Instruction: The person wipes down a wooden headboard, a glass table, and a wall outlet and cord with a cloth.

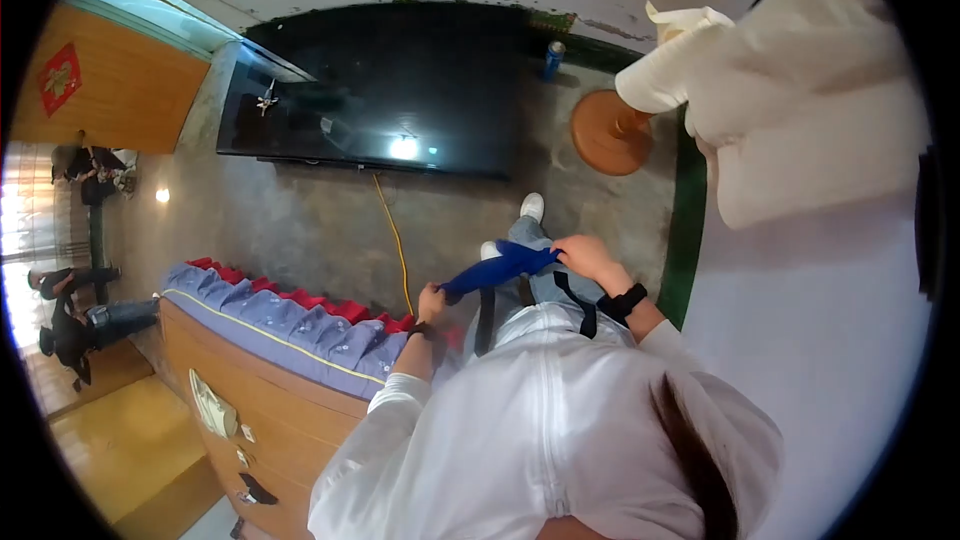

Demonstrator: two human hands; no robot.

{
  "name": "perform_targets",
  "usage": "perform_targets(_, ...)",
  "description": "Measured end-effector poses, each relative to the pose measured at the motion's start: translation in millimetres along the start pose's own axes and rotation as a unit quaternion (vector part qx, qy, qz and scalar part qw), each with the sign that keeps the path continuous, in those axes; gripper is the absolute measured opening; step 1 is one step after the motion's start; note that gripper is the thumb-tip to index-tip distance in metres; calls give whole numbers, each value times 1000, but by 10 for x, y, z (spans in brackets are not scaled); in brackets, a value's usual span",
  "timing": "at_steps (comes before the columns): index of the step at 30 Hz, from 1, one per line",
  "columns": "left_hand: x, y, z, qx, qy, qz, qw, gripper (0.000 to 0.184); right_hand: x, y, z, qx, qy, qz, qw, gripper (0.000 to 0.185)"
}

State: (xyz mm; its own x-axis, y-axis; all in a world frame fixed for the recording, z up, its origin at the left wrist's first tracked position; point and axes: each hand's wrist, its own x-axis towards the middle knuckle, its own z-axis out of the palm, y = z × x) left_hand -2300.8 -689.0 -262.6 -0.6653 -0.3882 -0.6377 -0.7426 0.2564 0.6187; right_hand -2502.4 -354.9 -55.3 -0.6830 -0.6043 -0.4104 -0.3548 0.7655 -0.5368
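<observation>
A deep-blue cloth [503, 268] is stretched in the air in front of my waist, above my jeans and white shoes. My left hand [430, 305] has its fingers closed round the cloth's lower left end. At the upper right end, my right hand [585, 255] pinches the other corner. The cloth sags and bunches a little between them. Black straps [487, 320] hang by my lap, close beneath the cloth.
A glossy black cabinet [360, 130] stands ahead, with a yellow cable [395, 230] on the floor. A blue can [553, 58] and a round brown base [610, 135] are right. Wooden furniture with a purple cover [270, 325] is left. Two people [85, 325] are far left.
</observation>
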Motion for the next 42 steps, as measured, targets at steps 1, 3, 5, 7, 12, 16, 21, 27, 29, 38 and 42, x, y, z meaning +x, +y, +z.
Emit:
perform_targets(1, -106, 315, -94, 11, -1, 12, 1000, 22, 90, 22, -21, 5, 0, -7, 1000, 17)
perform_targets(3, 112, 475, -45, 16, -7, -9, 1000, 22, 302, 131, -59, 7, 1, -23, 1000, 16)
perform_targets(5, 226, 743, -11, 33, -2, 12, 999, 29, 621, 271, -67, 8, 10, -44, 999, 16)
perform_targets(7, 71, 1625, -44, 73, -9, -26, 997, 30, 847, 303, -197, 12, 23, -57, 998, 16)
perform_targets(12, 830, 2001, 545, 98, -63, 130, 985, 35, 1205, 369, -483, 32, 47, -70, 996, 16)
perform_targets(16, 941, 2683, 708, 141, -81, 167, 972, 28, 1356, 444, -592, 60, 112, -61, 990, 18)
perform_targets(21, 1317, 2718, 772, 37, -116, 162, 979, 26, 1517, 461, -664, 140, 162, 75, 974, 25)
perform_targets(27, 1885, 2790, 397, 125, -171, 184, 960, 28, 1820, 386, -430, 163, 205, 175, 949, 25)
perform_targets(29, 2195, 2610, 268, 131, -184, 179, 958, 26, 2006, 293, -324, 173, 197, 208, 942, 26)
perform_targets(38, 3569, 2049, -1106, 222, -185, 222, 931, 25, 3445, -484, 748, 177, 107, 226, 952, 37)
perform_targets(42, 4160, 1531, -1888, 214, -124, 189, 950, 25, 4222, -1018, 940, 159, 47, 161, 973, 37)
